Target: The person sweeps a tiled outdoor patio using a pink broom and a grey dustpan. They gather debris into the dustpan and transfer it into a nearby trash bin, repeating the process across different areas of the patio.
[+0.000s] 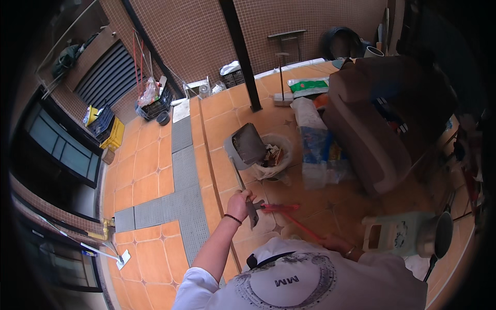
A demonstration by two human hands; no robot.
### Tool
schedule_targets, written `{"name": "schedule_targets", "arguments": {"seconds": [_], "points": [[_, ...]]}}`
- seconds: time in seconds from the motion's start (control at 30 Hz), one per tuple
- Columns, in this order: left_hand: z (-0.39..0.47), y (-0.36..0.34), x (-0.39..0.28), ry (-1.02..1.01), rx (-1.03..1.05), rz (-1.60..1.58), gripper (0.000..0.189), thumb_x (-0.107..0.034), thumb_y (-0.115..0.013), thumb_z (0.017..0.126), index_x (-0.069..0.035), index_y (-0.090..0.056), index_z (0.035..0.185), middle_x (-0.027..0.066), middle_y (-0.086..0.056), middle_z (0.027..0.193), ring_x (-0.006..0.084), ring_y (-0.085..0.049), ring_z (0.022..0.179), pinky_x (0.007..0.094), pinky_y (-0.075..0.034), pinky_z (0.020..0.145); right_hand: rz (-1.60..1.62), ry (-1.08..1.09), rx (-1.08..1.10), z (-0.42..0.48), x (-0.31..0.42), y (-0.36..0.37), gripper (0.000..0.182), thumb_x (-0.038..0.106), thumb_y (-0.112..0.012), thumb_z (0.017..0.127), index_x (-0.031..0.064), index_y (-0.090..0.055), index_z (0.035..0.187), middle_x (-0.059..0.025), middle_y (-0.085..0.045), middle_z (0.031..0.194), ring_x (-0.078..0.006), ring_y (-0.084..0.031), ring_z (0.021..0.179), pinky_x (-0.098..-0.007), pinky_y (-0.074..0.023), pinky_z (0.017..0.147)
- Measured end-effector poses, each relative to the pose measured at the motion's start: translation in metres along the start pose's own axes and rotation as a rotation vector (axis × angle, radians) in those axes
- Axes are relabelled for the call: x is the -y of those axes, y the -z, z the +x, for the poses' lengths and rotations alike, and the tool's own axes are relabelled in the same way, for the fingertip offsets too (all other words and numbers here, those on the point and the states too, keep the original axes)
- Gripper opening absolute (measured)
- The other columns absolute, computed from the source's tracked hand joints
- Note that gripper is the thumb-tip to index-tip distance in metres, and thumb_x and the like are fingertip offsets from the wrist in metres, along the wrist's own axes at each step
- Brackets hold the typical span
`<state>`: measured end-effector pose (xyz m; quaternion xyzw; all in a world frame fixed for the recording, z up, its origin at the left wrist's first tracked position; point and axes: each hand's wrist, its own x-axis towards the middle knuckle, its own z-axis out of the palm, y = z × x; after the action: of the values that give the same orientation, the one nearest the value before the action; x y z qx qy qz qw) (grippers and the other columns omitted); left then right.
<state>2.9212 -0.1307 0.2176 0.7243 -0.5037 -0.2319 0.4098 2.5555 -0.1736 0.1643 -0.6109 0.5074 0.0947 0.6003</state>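
Note:
My left hand (239,202), a dark beaded bracelet at its wrist, is closed around the long handle of a grey dustpan (245,146). The pan is tilted, its edge over a round waste bin (288,157) lined with a clear bag and holding mixed rubbish (273,155). My right hand (336,244) grips a red stick (302,226) near my torso. At the stick's far end, a red crosspiece (285,207) lies close to the dark end piece of the dustpan handle (253,214); whether they touch, I cannot tell. Bristles are not discernible.
A brown sofa-like seat (368,128) stands right, with plastic bags (316,151) beside it. A black post (242,58) rises beyond the bin. A pale plastic stool (401,234) with a pan (443,234) is near my right side. Crates (159,106) line the wall.

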Motion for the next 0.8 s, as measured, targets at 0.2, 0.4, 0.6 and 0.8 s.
{"name": "schedule_targets", "arguments": {"seconds": [0.2, 0.4, 0.6, 0.8], "points": [[0.010, -0.080, -0.005, -0.065, 0.350, 0.965, 0.012, -0.020, -0.051, 0.076, -0.013, -0.057, 0.083, 0.0137, -0.056, 0.079, 0.0281, -0.058, 0.073, 0.0373, -0.046, 0.058, 0.027, 0.015, 0.047, 0.003, -0.006, 0.022, 0.031, 0.030, -0.056, 0.076, 0.0006, -0.061, 0.086, -0.0039, -0.057, 0.066, -0.0084, -0.050, 0.059, -0.0258, -0.0396, 0.054], [0.011, -0.122, 0.002, -0.026, 0.658, 1.115, 0.014, -0.022, -0.052, 0.075, -0.017, -0.059, 0.085, 0.0072, -0.060, 0.083, 0.0243, -0.060, 0.079, 0.0383, -0.045, 0.059, 0.054, 0.134, 0.001, 0.020, -0.040, 0.032, 0.036, 0.031, -0.060, 0.072, -0.0038, -0.062, 0.081, -0.0001, -0.055, 0.060, -0.0074, -0.048, 0.053, -0.0252, -0.0392, 0.045], [0.019, -0.123, -0.001, -0.040, 0.570, 1.138, 0.014, -0.023, -0.055, 0.073, -0.016, -0.061, 0.084, 0.0090, -0.057, 0.086, 0.0258, -0.057, 0.084, 0.0361, -0.046, 0.062, 0.070, 0.120, 0.030, 0.015, -0.032, 0.041, 0.039, 0.033, -0.063, 0.070, -0.0039, -0.062, 0.083, -0.0022, -0.057, 0.064, -0.0078, -0.050, 0.061, -0.0258, -0.0420, 0.053], [0.036, -0.083, -0.034, -0.098, 0.467, 1.031, 0.013, -0.020, -0.050, 0.076, -0.013, -0.059, 0.083, 0.0125, -0.054, 0.084, 0.0274, -0.055, 0.082, 0.0359, -0.047, 0.063, -0.026, 0.122, 0.038, 0.018, -0.027, 0.049, 0.041, 0.036, -0.064, 0.070, -0.0026, -0.062, 0.084, -0.0033, -0.059, 0.066, -0.0076, -0.051, 0.065, -0.0269, -0.0433, 0.058]]}}
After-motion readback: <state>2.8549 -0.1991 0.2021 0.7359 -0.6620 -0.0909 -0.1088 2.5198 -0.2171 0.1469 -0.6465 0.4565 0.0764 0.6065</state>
